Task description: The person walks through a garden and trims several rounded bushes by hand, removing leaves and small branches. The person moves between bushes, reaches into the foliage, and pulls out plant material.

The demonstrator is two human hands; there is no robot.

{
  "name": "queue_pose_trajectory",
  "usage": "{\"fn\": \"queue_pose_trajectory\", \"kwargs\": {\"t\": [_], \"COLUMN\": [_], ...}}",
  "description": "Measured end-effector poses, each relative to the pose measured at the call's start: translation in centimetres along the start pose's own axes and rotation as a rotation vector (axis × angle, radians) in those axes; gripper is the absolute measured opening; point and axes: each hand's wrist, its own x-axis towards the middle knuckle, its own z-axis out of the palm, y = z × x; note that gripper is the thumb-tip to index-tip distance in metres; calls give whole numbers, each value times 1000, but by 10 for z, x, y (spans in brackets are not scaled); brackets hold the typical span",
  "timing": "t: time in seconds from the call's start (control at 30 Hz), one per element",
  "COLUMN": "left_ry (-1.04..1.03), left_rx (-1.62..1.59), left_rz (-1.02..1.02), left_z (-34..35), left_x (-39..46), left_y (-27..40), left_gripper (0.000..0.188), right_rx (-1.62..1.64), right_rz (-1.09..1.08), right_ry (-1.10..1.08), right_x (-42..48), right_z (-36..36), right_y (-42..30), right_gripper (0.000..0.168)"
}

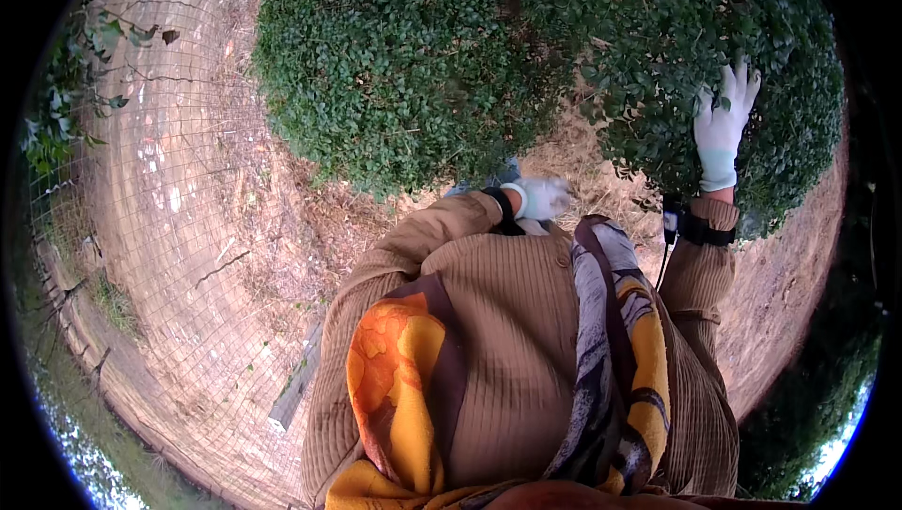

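Observation:
Two dense, rounded leafy shrubs fill the upper part of the head view: a left shrub (409, 73) and a right shrub (655, 52). My right hand (726, 115), in a white knit glove with a pale green cuff, lies on the foliage of the right shrub with its fingers spread. My left hand (542, 198), gloved in white too, is close to the front of my brown corduroy jacket (507, 313), below the left shrub. Its fingers are blurred, and I cannot tell whether it holds anything. Each wrist wears a black strap.
A wire mesh fence (162, 242) runs along the left over bare soil. A grey post or board (299, 380) lies at lower left. Leafy twigs (91, 66) stick in at the far left. Dry grass (578, 151) shows between the shrubs. A patterned scarf (402, 383) hangs at my chest.

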Motion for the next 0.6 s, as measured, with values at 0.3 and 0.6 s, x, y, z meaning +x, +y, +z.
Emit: {"fn": "queue_pose_trajectory", "kwargs": {"t": [0.3, 0.6], "left_ry": [85, -171], "left_rx": [-88, 322], "left_rz": [-357, -339], "left_z": [-71, -38], "left_x": [-8, 27], "left_y": [-6, 45], "left_gripper": [49, 35], "right_rx": [42, -2], "right_rz": [29, 25], "right_ry": [10, 19], "right_x": [-1, -2], "right_z": [-1, 4], "right_y": [-2, 3], "right_gripper": [53, 54]}}
